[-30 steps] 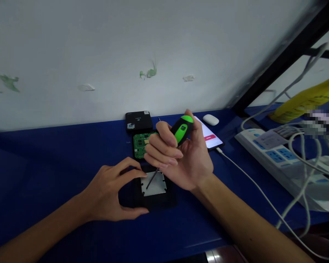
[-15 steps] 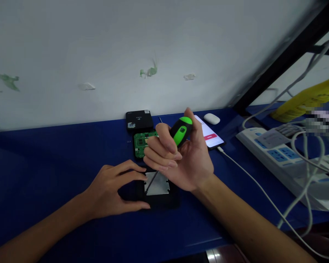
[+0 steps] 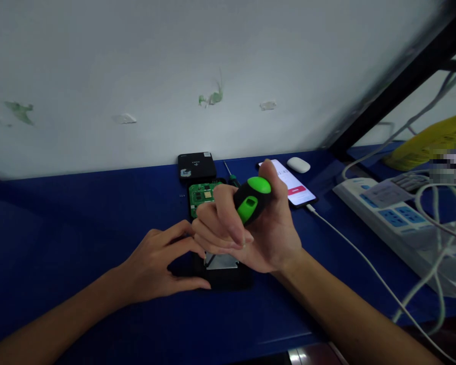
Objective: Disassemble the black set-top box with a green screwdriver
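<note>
My right hand [image 3: 251,228] grips a screwdriver [image 3: 253,199] with a black and green handle, its shaft pointing down into a black case [image 3: 222,271] that has a silver metal plate [image 3: 222,261] inside. My left hand [image 3: 163,266] steadies the case from the left, thumb at its front edge and fingers on its top left corner. Just behind lies a green circuit board [image 3: 201,195], with a black lid [image 3: 195,166] farther back by the wall. All rest on a blue table [image 3: 79,223].
A second small screwdriver [image 3: 230,174] lies by the board. A lit phone [image 3: 294,185] with a white cable [image 3: 365,268] and a white earbud case [image 3: 298,165] sit to the right. A white power strip [image 3: 399,220] with tangled cords occupies the far right. A white wall stands behind.
My right hand has lowered and tipped the screwdriver handle forward, covering more of the metal plate. My left hand stays on the case. The view has shifted slightly.
</note>
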`<state>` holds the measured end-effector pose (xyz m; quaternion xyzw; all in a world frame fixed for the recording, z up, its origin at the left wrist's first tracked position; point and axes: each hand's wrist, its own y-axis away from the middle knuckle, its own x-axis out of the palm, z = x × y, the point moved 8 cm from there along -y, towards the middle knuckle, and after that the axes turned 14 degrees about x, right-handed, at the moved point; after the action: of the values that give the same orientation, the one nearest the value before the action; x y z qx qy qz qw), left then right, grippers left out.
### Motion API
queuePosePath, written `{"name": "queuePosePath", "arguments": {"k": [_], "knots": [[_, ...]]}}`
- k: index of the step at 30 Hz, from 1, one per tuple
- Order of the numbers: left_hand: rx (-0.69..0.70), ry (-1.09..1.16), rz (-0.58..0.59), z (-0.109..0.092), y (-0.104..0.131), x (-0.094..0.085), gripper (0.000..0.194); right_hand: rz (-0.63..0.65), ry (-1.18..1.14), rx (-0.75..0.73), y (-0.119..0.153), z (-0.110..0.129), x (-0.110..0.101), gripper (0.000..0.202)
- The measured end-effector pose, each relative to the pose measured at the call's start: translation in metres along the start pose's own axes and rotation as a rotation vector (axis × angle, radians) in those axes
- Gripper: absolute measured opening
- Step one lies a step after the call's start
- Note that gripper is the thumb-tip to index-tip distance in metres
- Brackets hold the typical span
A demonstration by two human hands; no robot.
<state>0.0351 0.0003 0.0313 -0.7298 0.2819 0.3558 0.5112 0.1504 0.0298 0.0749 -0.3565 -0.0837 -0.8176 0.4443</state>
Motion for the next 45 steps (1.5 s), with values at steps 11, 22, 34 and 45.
{"name": "queuePosePath", "arguments": {"k": [11, 22, 34, 45], "knots": [[0.011, 0.046, 0.014, 0.000, 0.000, 0.002, 0.034, 0.004, 0.079, -0.016, 0.002, 0.001, 0.004, 0.075], [0.001, 0.002, 0.045, -0.002, -0.001, 0.002, 0.042, 0.055, 0.061, -0.044, -0.001, -0.001, 0.005, 0.069], [0.037, 0.011, 0.003, -0.003, -0.001, 0.001, 0.039, 0.082, 0.080, -0.132, -0.006, -0.004, 0.006, 0.072], [0.009, 0.076, 0.059, 0.002, 0.006, 0.009, 0.034, -0.109, 0.128, 0.039, 0.009, -0.003, 0.003, 0.049]]}}
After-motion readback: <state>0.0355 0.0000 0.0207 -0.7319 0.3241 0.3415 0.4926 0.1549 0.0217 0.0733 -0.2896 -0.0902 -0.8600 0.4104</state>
